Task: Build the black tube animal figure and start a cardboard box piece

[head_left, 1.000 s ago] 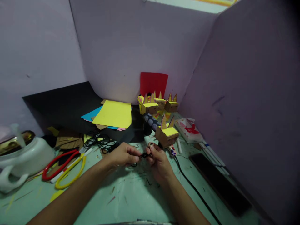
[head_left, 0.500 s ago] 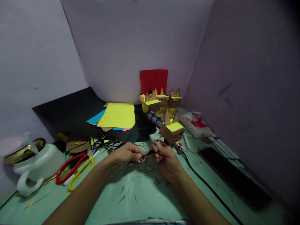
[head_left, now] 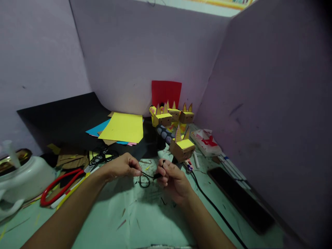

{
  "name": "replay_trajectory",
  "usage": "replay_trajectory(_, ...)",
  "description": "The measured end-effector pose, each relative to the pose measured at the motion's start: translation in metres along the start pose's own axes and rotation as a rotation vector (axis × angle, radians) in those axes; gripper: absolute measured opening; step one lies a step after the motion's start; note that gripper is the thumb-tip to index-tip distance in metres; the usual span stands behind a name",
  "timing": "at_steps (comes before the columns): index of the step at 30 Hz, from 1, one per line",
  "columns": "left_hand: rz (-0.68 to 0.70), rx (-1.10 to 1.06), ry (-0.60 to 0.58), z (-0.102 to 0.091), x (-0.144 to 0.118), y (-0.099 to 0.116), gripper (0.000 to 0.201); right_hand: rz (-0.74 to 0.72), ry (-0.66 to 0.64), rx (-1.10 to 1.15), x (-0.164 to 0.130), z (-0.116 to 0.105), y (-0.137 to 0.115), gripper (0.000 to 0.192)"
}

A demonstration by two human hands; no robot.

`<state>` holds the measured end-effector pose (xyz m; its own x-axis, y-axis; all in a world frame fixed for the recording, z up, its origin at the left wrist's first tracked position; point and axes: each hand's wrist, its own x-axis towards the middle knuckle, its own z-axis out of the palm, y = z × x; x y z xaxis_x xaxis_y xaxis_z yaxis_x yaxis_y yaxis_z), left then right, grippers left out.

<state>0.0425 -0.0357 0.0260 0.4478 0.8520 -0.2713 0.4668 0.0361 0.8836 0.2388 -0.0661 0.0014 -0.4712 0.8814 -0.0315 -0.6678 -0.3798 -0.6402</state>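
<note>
Black cord [head_left: 147,175] hangs slack, with a small loop, between my hands above the bench [head_left: 153,218]. My left hand [head_left: 123,166] pinches it at the fingertips; my right hand [head_left: 172,175] grips it in curled fingers. It seems light, limp, easily tangled, best pinched close beside the loop.

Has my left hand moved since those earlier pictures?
Yes, to the left: judged against the nearest horned cardboard box, your left hand is now farther away, with a loop of black cord showing beside its fingertips.

Craft corner with coloured paper [head_left: 123,128], scissors [head_left: 81,172]
</note>
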Motion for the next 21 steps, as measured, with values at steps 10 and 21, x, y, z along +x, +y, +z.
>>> replay_trajectory(10, 0.227, 0.058, 0.041, 0.016, -0.005, 0.013, 0.031, -0.056, 0.067, -0.237, 0.003, -0.004, 0.011, 0.029)
replay_trajectory(21, 0.318, 0.1, 0.287, 0.032, -0.013, 0.029, 0.016, -0.12, 0.173, -0.462, 0.004, -0.004, 0.017, 0.034)
